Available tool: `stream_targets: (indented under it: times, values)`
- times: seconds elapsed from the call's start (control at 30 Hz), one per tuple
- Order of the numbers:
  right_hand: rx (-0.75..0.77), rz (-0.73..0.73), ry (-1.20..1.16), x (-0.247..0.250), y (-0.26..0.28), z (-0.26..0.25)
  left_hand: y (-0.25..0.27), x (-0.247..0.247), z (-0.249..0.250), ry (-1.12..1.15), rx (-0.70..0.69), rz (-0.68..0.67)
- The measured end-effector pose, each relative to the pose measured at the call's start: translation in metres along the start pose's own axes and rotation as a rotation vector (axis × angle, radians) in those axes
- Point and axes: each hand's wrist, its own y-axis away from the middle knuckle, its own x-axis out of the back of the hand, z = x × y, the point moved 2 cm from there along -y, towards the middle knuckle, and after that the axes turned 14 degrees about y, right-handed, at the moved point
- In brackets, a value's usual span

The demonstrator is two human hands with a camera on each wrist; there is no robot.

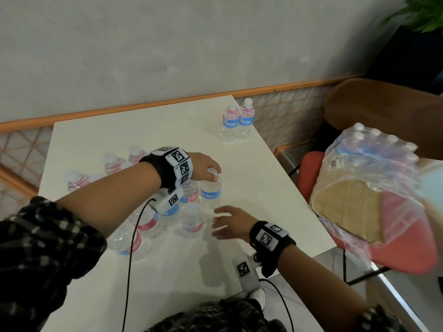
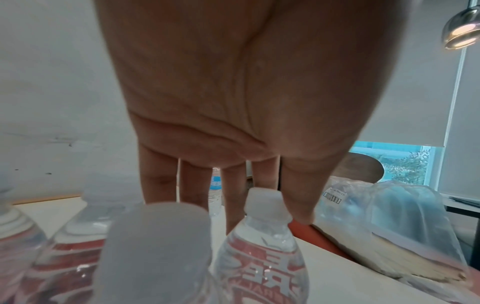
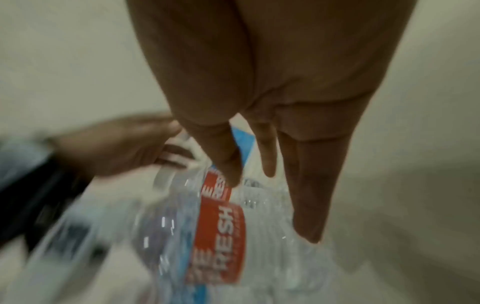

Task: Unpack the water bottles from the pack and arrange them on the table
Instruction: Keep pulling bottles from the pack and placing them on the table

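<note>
Several clear water bottles with blue and red labels stand clustered on the white table (image 1: 259,168). My left hand (image 1: 209,167) reaches down over one upright bottle (image 1: 211,195) at the cluster's right edge and pinches its white cap (image 2: 264,202) between thumb and fingers. My right hand (image 1: 221,222) hovers just right of a nearer bottle (image 1: 191,222), its fingers (image 3: 309,195) straight and holding nothing. The plastic-wrapped pack (image 1: 366,178), with several bottles still inside, lies on a red chair to the right of the table.
Two bottles (image 1: 237,123) stand together at the table's far right corner. More bottles (image 1: 76,180) stand towards the left edge. A brown chair back (image 1: 383,109) rises behind the pack. Sensor cables (image 1: 130,259) hang from my wrists over the table's near part.
</note>
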Motion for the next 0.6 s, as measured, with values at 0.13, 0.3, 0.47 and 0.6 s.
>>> stream_targets:
  times: [0.13,0.3,0.47,0.6]
  values:
    - [-0.070,-0.135,-0.349,-0.011,-0.005,0.012,-0.001,0.003,-0.001,-0.028,-0.008,-0.032]
    - [-0.075,-0.196,-0.530,-0.038,-0.016,0.005,-0.001,0.011,0.006,-0.089,0.008,-0.154]
    - [-0.080,-0.265,-0.524,-0.049,-0.020,0.001,-0.003,0.012,0.019,-0.170,0.027,-0.207]
    - [-0.082,-0.284,-0.414,-0.040,-0.017,0.002,-0.007,0.010,0.035,-0.209,0.073,-0.264]
